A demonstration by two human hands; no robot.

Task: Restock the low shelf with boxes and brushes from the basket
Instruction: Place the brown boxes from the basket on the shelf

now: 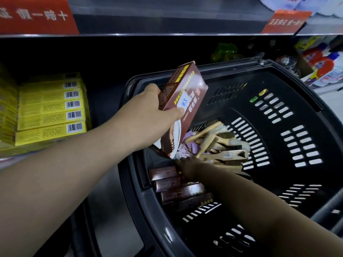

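Observation:
My left hand grips a brown box by its long edges and holds it tilted above the left rim of the black basket. Down inside the basket my right hand reaches onto a row of several brown boxes lying against the near left wall; its fingers are in shadow and their grip is not clear. A heap of wooden brushes lies at the basket's bottom, beyond that hand. The low shelf sits dark to the left.
Stacked yellow boxes with barcodes fill the low shelf's left part. The upper shelf edge carries red signs. Bottles and packets stand on the shelf to the right. Small pale packets lie under the brushes.

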